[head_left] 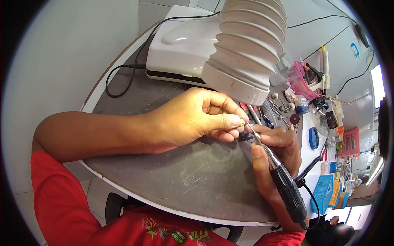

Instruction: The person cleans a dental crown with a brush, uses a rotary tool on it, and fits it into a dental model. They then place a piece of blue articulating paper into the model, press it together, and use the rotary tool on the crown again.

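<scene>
Between the thumb and fingers of my left hand (201, 117) is pinched a small gold-coloured piece (241, 123). Much of the piece is covered by the fingertips, and I cannot tell its exact kind. My right hand (283, 149) is closed pen-like around a black and silver rotary handpiece (287, 188), whose cord runs down from its back end. The thin bit (250, 128) in the handpiece's tip points at the gold piece, right at the left fingertips. Both hands are over the grey table mat (180, 176), under the ribbed white hose.
The white suction hose (250, 49) hangs just above my hands, beside a white machine (180, 53). Loose burs and tools, a dark red disc (294, 119) and a pink holder (301, 82) are to the right. A blue basket (322, 190) stands farther right.
</scene>
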`<state>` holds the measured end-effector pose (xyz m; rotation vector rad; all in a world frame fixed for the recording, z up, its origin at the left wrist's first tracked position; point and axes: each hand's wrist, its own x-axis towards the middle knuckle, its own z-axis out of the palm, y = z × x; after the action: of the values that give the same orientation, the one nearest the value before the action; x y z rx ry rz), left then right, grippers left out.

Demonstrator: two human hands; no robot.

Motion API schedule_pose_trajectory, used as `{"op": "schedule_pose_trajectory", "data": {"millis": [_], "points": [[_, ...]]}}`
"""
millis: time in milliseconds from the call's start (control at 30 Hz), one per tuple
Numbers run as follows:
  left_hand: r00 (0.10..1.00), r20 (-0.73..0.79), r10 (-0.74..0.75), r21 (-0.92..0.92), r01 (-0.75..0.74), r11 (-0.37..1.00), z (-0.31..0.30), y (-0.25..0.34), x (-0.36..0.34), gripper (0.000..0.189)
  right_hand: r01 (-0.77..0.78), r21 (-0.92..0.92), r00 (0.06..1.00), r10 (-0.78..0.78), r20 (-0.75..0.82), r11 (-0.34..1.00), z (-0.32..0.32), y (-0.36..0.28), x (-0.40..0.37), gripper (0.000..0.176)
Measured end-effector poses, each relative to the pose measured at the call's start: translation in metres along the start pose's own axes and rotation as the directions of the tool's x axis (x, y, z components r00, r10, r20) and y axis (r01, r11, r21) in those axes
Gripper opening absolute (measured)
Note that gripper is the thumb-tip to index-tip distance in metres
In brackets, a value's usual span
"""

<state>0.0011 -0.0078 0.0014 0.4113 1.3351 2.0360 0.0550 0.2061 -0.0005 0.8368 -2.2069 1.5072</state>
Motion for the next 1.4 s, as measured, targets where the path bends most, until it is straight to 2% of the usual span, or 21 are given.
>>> {"op": "schedule_pose_trajectory", "data": {"millis": [267,333,567,733,933,1167,1233,1400], "points": [[1.0,0.015,0.004,0.0,-0.004,1.0,-0.0026,-0.0031,0.002,0.027,0.026,-0.032,1.0,-0.026,0.005,0.999,0.0014,0.0047,0.0004,0.024],[1.0,0.015,0.002,0.005,-0.002,1.0,-0.0029,-0.0035,0.0021,0.027,0.076,-0.065,0.997,-0.075,0.015,0.995,0.0015,0.0075,0.0005,0.024],[0.999,0.029,0.014,-0.008,-0.014,1.0,-0.0037,-0.0046,0.002,0.025,0.07,-0.043,0.997,-0.069,0.015,0.997,0.0028,0.0077,0.0016,0.025],[0.999,0.034,0.019,-0.036,-0.018,0.999,-0.0029,-0.0034,0.0001,0.025,0.121,-0.105,0.992,-0.116,0.049,0.987,0.0029,0.0048,0.0035,0.025],[0.999,0.042,-0.017,-0.062,0.019,0.998,-0.0039,-0.0015,-0.0005,0.026,0.107,-0.051,0.994,-0.107,0.003,0.993,0.0048,0.006,0.001,0.023],[0.999,0.036,-0.01,-0.057,0.012,0.998,-0.0033,-0.0034,0.0012,0.027,0.105,-0.067,0.994,-0.102,0.035,0.992,0.002,0.0062,-0.0006,0.024],[1.0,0.03,0.004,-0.059,-0.002,0.998,-0.0036,-0.0038,0.0018,0.027,0.074,0.002,0.997,-0.073,-0.031,0.997,0.0024,0.0054,-0.0025,0.025],[0.999,0.032,0.013,-0.037,-0.011,0.999,-0.0051,-0.0061,0.0027,0.027,0.04,-0.033,0.999,-0.04,0.01,0.999,0.0001,0.0021,-0.0021,0.026]]}}
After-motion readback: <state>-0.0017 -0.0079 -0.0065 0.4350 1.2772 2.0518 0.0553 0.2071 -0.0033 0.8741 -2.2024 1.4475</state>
